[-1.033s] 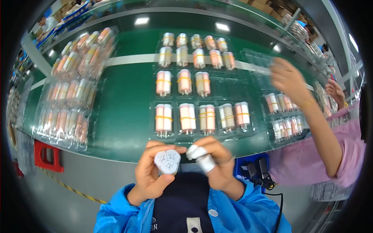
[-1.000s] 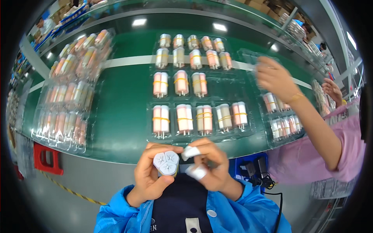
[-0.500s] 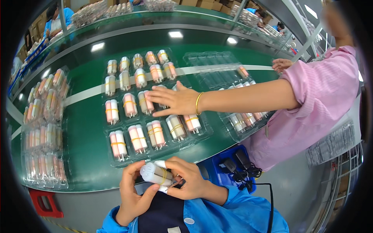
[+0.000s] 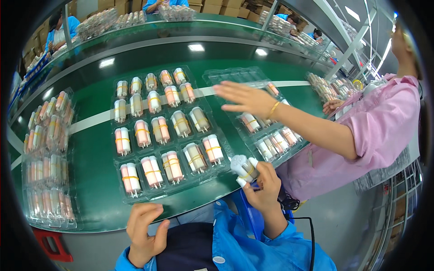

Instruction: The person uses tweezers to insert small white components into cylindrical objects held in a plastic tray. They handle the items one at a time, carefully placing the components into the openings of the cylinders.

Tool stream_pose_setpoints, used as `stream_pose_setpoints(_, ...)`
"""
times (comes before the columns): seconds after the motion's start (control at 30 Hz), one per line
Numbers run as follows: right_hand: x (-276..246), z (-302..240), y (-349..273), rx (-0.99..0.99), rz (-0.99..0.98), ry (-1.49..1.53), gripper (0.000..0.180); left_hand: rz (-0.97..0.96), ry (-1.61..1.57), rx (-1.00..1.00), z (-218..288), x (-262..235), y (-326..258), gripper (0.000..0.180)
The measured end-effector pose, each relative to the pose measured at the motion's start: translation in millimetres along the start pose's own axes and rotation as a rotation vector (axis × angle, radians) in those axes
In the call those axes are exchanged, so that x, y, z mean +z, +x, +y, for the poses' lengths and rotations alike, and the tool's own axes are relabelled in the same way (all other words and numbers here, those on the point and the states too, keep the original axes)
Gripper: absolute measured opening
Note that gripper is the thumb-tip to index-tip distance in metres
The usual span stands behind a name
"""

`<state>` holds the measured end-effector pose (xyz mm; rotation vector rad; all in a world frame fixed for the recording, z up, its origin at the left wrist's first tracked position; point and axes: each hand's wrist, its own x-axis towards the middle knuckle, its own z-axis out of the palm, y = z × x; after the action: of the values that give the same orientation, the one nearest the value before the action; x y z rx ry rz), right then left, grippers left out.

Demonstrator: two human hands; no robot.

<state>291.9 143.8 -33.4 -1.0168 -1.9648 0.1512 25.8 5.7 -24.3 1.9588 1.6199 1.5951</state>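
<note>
My right hand (image 4: 266, 189), with white covers on its thumb and a fingertip, grips a pale grey-white cylinder bundle (image 4: 242, 166) wrapped by a yellow band. It is held at the table's front edge, by the right corner of the middle clear plastic tray (image 4: 158, 195). That tray carries rows of similar pink, white and grey bundles (image 4: 154, 171), many with thin prongs at the lower end. My left hand (image 4: 147, 232) is empty in front of the same tray, its fingers curved and apart from the thumb.
A co-worker in a pink shirt (image 4: 384, 122) stands at the right, one hand (image 4: 248, 99) stretched over a partly filled tray (image 4: 235, 74). Stacked filled trays (image 4: 49, 167) stand at the left of the green table (image 4: 95, 180). Below are a blue bin (image 4: 253, 221) and a red object (image 4: 52, 246).
My right hand has carried the bundle rightward and forward, and my left hand has let go of it. The co-worker's hand has drawn back from the middle tray to the right.
</note>
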Motion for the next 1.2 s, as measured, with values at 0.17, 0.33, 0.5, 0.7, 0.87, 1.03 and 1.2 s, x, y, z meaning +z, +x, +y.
stream_pose_setpoints(0.17, -16.7, 48.9, 28.7, 0.184, 0.11, -0.244, 0.044, 0.117, 0.07, -0.089, -5.3, -10.0, -11.2, 0.025)
stream_pose_setpoints(0.33, -39.8, 103.6, 52.4, 0.185, 0.158, -0.46, 0.043, 0.103, 0.101, -0.132, -5.1, -17.6, -10.8, 0.021)
stream_pose_setpoints(0.5, -62.8, 153.3, 71.5, 0.237, 0.283, -0.56, 0.032, 0.084, 0.088, -0.121, 0.1, -11.4, -6.1, 0.02)
stream_pose_setpoints(0.7, -74.3, 194.8, 90.6, 0.419, 0.278, -0.716, 0.039, -0.005, 0.07, -0.052, 5.7, 1.3, 6.5, 0.021)
stream_pose_setpoints(0.87, -66.7, 217.4, 98.0, 0.48, 0.194, -0.779, 0.036, -0.009, 0.065, -0.034, 3.3, 8.2, 8.4, 0.023)
stream_pose_setpoints(1.03, -81.5, 249.2, 87.9, 0.388, 0.154, -0.701, 0.022, -0.068, 0.063, -0.012, 0.3, 5.7, 12.8, 0.025)
stream_pose_setpoints(1.2, -70.4, 258.8, 87.9, 0.289, 0.12, -0.805, 0.032, -0.069, 0.07, -0.015, -3.2, 2.0, 7.4, 0.028)
